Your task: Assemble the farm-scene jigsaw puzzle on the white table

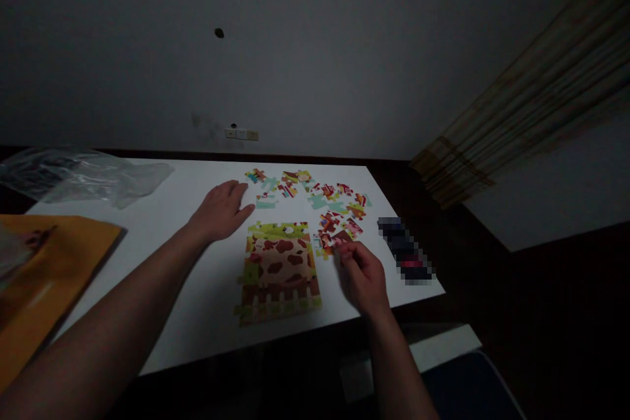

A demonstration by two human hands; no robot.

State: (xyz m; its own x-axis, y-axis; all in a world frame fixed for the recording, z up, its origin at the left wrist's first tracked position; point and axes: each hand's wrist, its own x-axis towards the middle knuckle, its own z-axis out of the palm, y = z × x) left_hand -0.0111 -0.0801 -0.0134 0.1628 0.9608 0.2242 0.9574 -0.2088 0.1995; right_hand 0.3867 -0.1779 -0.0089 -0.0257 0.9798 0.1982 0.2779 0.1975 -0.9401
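Note:
A partly joined jigsaw puzzle (pixel 283 266) lies flat on the white table, showing a brown-patched cow behind a fence. Loose puzzle pieces (pixel 329 222) are spread beyond it and to its right. My left hand (pixel 224 211) rests on the table at the puzzle's upper left, fingers stretched out and holding nothing. To the right of the puzzle, my right hand (pixel 363 275) is closed in a pinch at the near edge of the loose pieces. A puzzle piece (pixel 341 237) shows at its fingertips, partly hidden by them.
Clear plastic wrapping (pixel 118 180) lies at the table's far left, with an orange envelope (pixel 73 256) nearer to me. A blurred dark object (pixel 406 252) sits by the right edge of the table (pixel 197 315). A wall with sockets (pixel 241 134) stands behind.

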